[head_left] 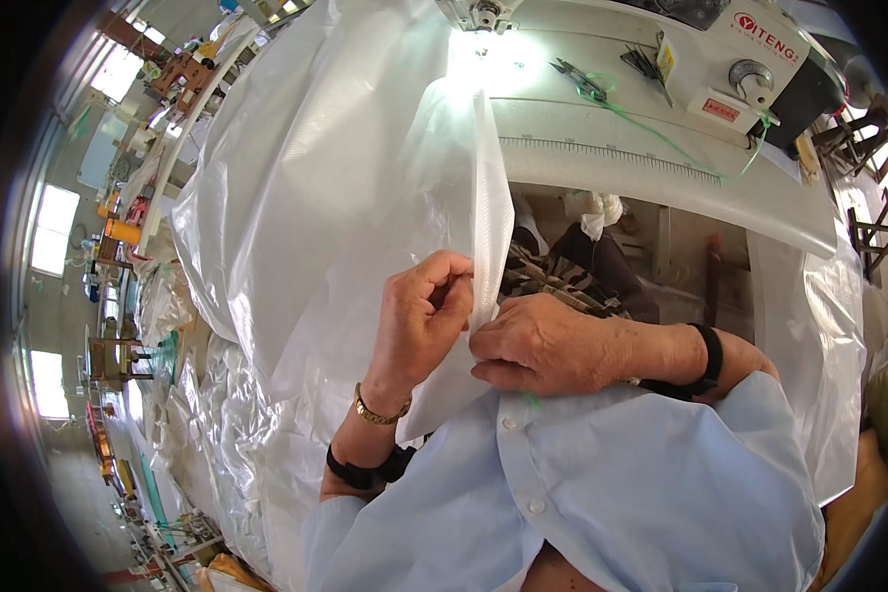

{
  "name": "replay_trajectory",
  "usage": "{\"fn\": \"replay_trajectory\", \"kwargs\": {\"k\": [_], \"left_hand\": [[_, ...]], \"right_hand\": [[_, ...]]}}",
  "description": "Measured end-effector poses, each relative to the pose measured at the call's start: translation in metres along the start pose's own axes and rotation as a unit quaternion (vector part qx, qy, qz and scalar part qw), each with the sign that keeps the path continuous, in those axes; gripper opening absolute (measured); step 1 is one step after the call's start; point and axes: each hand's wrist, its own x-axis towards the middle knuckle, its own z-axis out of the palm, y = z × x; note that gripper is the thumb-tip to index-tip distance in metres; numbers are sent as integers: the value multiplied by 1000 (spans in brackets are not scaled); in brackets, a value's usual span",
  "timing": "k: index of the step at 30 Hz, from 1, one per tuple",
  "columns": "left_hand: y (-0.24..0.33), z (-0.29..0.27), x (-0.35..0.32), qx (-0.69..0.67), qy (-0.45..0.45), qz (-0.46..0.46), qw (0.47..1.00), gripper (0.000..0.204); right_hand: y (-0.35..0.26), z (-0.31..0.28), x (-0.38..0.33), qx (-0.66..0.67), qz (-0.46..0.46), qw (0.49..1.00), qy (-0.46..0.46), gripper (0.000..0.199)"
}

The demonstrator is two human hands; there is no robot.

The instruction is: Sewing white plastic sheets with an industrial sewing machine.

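A large sheet of white translucent plastic fabric (296, 168) spreads over the left of the sewing table. Its folded edge (490, 212) runs as a narrow strip from the lit needle area of the sewing machine (485, 18) down toward me. My left hand (426, 311) pinches this edge from the left with curled fingers. Just below and to the right, my right hand (553, 345) is closed on the same edge, its fingertips partly hidden. Both hands are close together in front of my chest.
Thread snips (580, 79) and dark slim tools (649, 71) lie on the table right of the needle. Green thread (661, 138) trails across to the machine head. A ruler scale (612, 156) lines the table's near edge. More crumpled plastic sheeting (247, 424) hangs at the lower left.
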Motion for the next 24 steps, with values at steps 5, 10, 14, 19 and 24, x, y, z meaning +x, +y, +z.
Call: {"fn": "replay_trajectory", "kwargs": {"k": [5,10,14,19,24], "left_hand": [[-9,-7,1,7,-1,11,1000,9],[1,-41,1,79,39,24,996,5],[43,-74,16,280,69,113,951,5],[95,-66,41,430,-55,194,880,5],[76,-49,28,491,-179,230,821,5]], "right_hand": [[6,12,13,-80,-79,993,31,21],[30,5,25,104,-46,968,224,18],[107,28,67,196,199,827,488,25],[111,33,158,65,212,974,41,40],[158,48,126,-20,49,998,45,39]]}}
